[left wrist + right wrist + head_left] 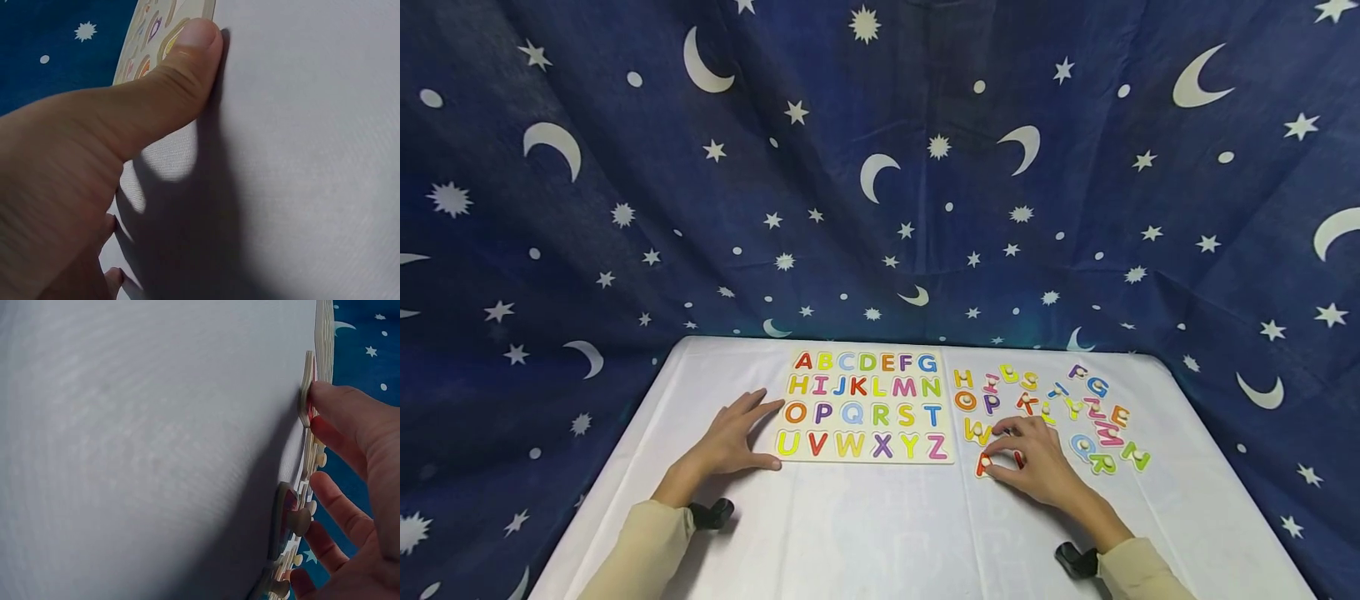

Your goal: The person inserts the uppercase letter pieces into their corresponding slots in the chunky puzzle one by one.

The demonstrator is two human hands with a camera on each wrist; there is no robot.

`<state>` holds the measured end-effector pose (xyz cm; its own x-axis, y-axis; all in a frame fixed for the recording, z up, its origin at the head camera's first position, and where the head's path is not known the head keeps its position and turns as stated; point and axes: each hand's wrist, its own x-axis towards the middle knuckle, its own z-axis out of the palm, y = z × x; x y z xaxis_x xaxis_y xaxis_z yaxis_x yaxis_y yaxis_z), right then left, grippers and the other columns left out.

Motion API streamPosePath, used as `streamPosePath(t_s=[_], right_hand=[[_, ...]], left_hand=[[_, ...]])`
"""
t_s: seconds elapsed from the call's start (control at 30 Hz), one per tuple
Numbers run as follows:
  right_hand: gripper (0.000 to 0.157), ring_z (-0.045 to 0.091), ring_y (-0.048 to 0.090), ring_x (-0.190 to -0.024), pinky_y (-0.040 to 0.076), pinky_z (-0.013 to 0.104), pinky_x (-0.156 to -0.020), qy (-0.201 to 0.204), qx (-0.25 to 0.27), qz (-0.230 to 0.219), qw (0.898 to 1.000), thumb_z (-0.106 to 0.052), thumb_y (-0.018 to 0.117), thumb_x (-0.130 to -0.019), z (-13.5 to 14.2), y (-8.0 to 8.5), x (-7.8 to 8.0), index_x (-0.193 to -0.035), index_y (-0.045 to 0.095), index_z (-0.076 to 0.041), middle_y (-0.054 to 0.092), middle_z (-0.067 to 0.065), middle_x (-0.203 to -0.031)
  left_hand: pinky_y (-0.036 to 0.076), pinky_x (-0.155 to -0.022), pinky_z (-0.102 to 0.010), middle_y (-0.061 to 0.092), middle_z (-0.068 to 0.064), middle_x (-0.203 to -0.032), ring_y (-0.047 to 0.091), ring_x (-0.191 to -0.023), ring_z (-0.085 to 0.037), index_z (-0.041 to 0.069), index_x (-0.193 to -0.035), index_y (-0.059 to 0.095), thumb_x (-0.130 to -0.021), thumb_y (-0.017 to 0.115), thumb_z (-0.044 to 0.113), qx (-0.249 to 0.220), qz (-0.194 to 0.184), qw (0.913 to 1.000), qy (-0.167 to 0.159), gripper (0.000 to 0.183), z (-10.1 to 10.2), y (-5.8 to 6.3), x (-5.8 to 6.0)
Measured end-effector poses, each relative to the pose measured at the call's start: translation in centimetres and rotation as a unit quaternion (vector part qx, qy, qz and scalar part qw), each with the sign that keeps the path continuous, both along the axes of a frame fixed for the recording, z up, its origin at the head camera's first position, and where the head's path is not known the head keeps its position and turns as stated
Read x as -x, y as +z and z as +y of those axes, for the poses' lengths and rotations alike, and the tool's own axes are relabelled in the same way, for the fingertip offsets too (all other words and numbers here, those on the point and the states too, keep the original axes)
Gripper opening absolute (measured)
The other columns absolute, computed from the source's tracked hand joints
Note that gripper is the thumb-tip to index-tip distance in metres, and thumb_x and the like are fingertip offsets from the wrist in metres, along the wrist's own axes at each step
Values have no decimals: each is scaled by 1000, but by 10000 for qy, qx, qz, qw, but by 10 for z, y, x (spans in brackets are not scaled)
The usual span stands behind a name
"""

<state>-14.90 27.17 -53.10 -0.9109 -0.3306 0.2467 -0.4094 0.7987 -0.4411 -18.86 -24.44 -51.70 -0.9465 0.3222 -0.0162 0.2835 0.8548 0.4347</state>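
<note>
A pale wooden alphabet puzzle board (951, 417) lies flat on the table, with coloured letter shapes in rows. My left hand (730, 437) rests at its left side, fingers spread; in the left wrist view the thumb (169, 81) touches the board's edge. My right hand (1037, 458) pinches a red letter piece (982, 468) between thumb and forefinger, just right of the board's lower corner. In the right wrist view the fingertips cover most of this red piece (306, 394), and its knob is hidden. A yellow W piece (976, 431) lies just above it.
Several loose knobbed letter pieces lie scattered right of the board, among them an orange O (966, 401), a blue G (1097, 387) and a green N (1136, 456). Another red piece (1018, 458) is partly under my right hand. Behind the white table (865, 533) hangs a starry blue cloth (820, 167).
</note>
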Motion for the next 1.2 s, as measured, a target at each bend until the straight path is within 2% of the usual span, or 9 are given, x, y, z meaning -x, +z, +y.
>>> streamPosePath(t_s=[0.2,0.37,0.5,0.6,0.77,0.87,1.07,1.2], right_hand=[[21,27,46,-114,29,53,-93,-10,314,115,9994,-19,93,-73,-2,-4,-3,-85,80,-30,65,1,-117],[22,24,44,-112,29,51,-90,-64,528,465,9975,-15,93,-71,-7,-8,-8,-82,79,-28,65,2,-117],[25,19,46,-109,31,45,-84,-67,825,628,9946,-11,91,-71,-13,-6,-7,-82,77,-28,66,-2,-113],[27,14,49,-104,37,41,-84,-8,1050,615,9926,-9,90,-72,-21,-1,0,-84,76,-27,68,-7,-108],[26,13,56,-98,46,35,-85,162,1364,521,9891,-7,89,-73,-40,11,20,-87,76,-25,71,-11,-102],[25,17,59,-97,50,37,-85,241,1567,344,9868,-8,88,-76,-54,19,36,-89,76,-26,72,-13,-100],[17,30,58,-94,51,44,-79,112,1848,-163,9826,-14,85,-82,-97,30,72,-93,78,-25,73,-12,-100],[15,31,58,-102,48,45,-86,-14,1883,-363,9814,-16,83,-83,-129,34,96,-96,80,-22,74,-9,-103]], left_hand=[[20,-114,-77,37,-28,-158,29,-146,-54,13,-149,54,-62,95,55,-29,103,9999,-21,105,0,-2,-1],[20,-114,-77,38,-28,-157,30,-146,-54,12,-148,54,-62,95,53,-88,134,9999,-29,104,0,-3,-4],[20,-114,-77,38,-28,-158,29,-146,-54,12,-149,54,-63,95,53,-98,117,9999,-19,104,1,-3,-5],[19,-115,-76,37,-28,-159,28,-147,-53,12,-149,54,-63,95,52,-120,117,9999,12,103,1,-3,-5],[18,-115,-76,38,-28,-158,27,-147,-53,13,-148,55,-62,95,51,-164,108,9998,14,103,1,-3,-5],[19,-116,-76,38,-28,-158,27,-147,-53,13,-148,55,-62,95,51,-184,92,9998,14,103,1,-2,-6],[21,-114,-77,40,-28,-157,30,-146,-55,12,-147,57,-62,95,52,-243,222,9994,-70,101,-1,-1,-7],[24,-111,-78,42,-29,-155,33,-144,-56,11,-145,58,-61,95,53,-262,338,9990,-141,101,-1,-2,-8]])
